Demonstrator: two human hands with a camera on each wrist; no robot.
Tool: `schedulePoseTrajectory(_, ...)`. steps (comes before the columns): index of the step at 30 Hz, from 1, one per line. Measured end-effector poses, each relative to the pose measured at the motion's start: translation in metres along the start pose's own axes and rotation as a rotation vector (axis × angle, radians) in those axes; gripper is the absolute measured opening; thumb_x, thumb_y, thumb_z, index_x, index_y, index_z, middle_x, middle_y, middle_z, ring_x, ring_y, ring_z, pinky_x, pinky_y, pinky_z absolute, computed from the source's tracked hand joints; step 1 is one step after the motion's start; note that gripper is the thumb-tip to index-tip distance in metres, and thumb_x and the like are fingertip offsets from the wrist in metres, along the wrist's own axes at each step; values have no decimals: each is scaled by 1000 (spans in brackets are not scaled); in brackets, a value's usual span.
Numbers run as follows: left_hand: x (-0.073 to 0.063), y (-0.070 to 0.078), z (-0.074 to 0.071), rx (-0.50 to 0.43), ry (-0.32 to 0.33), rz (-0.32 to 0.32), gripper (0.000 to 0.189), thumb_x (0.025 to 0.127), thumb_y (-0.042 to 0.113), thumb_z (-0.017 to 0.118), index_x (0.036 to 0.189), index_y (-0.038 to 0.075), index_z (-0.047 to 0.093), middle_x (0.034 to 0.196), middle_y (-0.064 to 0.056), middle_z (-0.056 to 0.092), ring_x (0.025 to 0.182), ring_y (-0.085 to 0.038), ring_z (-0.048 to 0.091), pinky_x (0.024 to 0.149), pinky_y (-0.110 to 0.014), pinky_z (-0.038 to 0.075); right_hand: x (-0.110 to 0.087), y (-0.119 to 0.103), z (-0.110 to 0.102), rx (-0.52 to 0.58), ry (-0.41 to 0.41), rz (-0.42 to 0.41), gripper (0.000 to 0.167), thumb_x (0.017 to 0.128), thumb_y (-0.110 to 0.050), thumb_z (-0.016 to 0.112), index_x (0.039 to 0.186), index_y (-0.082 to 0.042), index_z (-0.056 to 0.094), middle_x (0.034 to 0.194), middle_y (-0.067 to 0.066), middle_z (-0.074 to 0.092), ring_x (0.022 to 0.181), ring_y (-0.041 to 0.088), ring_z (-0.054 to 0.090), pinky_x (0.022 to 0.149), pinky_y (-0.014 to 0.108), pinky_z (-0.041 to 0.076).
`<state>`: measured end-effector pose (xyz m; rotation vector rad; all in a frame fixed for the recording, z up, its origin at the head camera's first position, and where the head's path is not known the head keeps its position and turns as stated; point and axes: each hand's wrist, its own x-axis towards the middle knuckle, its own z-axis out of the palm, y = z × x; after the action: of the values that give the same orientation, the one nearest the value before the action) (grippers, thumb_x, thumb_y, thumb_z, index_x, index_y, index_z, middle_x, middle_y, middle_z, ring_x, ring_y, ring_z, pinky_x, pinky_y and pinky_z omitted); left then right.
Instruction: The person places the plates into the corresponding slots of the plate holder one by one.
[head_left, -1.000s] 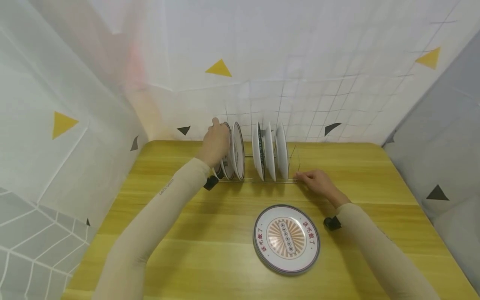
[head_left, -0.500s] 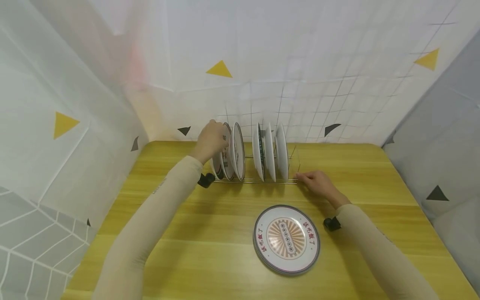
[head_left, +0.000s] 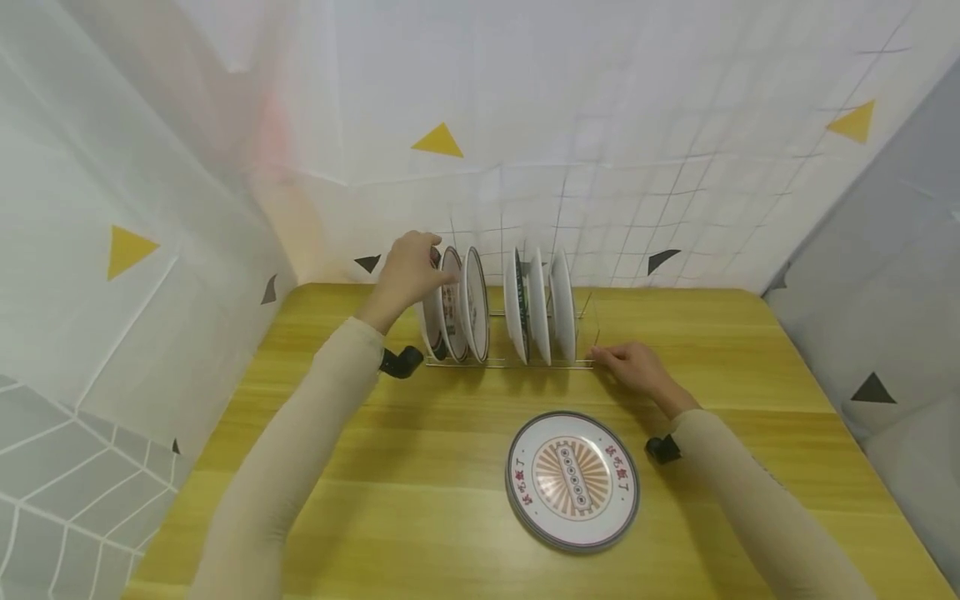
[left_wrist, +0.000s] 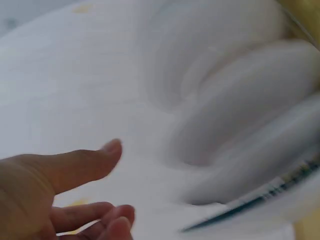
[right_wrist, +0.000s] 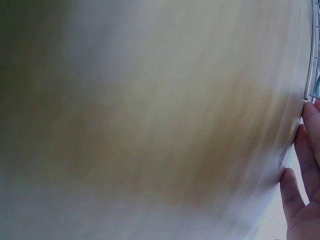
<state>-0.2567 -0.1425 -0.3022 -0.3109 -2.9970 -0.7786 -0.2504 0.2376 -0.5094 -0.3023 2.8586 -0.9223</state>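
Observation:
A wire plate rack [head_left: 497, 364] stands near the back of the table. Three plates stand upright in its left part, among them a dark-rimmed plate [head_left: 476, 308]. Three more, including a white plate [head_left: 564, 308], stand further right. My left hand [head_left: 405, 275] is beside the tops of the leftmost plates. In the left wrist view the thumb [left_wrist: 85, 162] and fingers are spread apart with nothing between them. My right hand [head_left: 637, 367] pinches the rack's right front end. In the right wrist view its fingertips [right_wrist: 287, 177] lie on the table by the wire.
A low stack of round plates [head_left: 573, 479], the top one printed with an orange sunburst and red characters, lies on the wooden table [head_left: 420, 492] in front of the rack. A pale sheet wall [head_left: 525, 100] rises behind the table.
My left hand has let go of the leftmost plates' upper edges and drawn off to the left, its thumb and fingers spreading. My right hand stays at the rack end.

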Motion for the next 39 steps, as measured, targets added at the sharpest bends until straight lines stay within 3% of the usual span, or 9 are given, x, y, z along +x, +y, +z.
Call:
schedulePoseTrajectory(4, -39, 11, -17, -190, 109, 86, 60, 86, 26, 76, 136, 2, 54, 110, -13, 62, 93, -24, 62, 81, -35, 54, 1, 0, -1, 5, -14, 6, 45, 102, -46, 47, 114, -12, 74, 123, 20, 66, 116, 41, 60, 99, 56, 47)
schedulePoseTrajectory(8, -81, 14, -5, -269, 149, 206, 50, 84, 26, 78, 127, 6, 62, 96, -6, 65, 76, -17, 61, 67, -28, 53, 2, -1, -4, 11, -19, 16, 46, 101, -47, 47, 115, -13, 74, 124, 19, 65, 118, 42, 59, 101, 56, 46)
schedulePoseTrajectory(10, -96, 10, 13, -301, 90, 220, 48, 83, 27, 79, 124, 7, 64, 93, -4, 66, 72, -14, 59, 64, -26, 52, 3, -2, -4, 11, -15, 16, 45, 101, -47, 47, 115, -13, 74, 124, 19, 66, 117, 42, 59, 100, 56, 46)
schedulePoseTrajectory(13, -111, -1, 47, -382, -90, 206, 49, 83, 30, 79, 123, 6, 64, 91, -2, 66, 68, -14, 59, 60, -24, 53, 3, -1, -4, 15, -13, 17, 44, 101, -47, 48, 114, -14, 74, 123, 19, 66, 116, 41, 60, 99, 56, 47)
schedulePoseTrajectory(19, -117, -32, 114, -618, -547, 26, 60, 85, 33, 76, 130, -2, 56, 94, -12, 67, 77, -34, 71, 64, -38, 61, 2, 1, -4, 21, -24, 20, 44, 101, -46, 48, 113, -13, 74, 122, 20, 66, 115, 41, 61, 98, 55, 48)
schedulePoseTrajectory(23, -121, -47, 143, -721, -737, -81, 62, 87, 32, 75, 131, -5, 53, 102, -18, 71, 85, -36, 72, 73, -44, 61, 0, 2, -3, 31, -27, 35, 46, 101, -48, 48, 113, -13, 74, 122, 20, 67, 114, 40, 61, 97, 54, 48)
schedulePoseTrajectory(26, -124, -52, 157, -779, -821, -112, 56, 88, 30, 74, 129, -5, 55, 104, -19, 72, 87, -35, 73, 74, -44, 61, 0, 3, -2, 29, -27, 39, 46, 101, -49, 47, 113, -13, 74, 122, 20, 67, 114, 40, 61, 96, 54, 49)
schedulePoseTrajectory(30, -128, -53, 169, -862, -884, -123, 47, 89, 25, 73, 125, -3, 59, 104, -18, 72, 91, -36, 72, 74, -43, 61, 0, 3, 1, 16, -19, 33, 47, 101, -48, 47, 113, -13, 74, 122, 20, 66, 114, 40, 62, 96, 54, 49)
schedulePoseTrajectory(39, -131, -48, 191, -902, -914, -118, 31, 89, 26, 73, 108, 3, 68, 94, -23, 73, 82, -34, 73, 70, -42, 61, 0, 3, 3, 30, -14, 32, 44, 101, -47, 49, 112, -13, 75, 122, 19, 67, 112, 37, 63, 95, 53, 50)
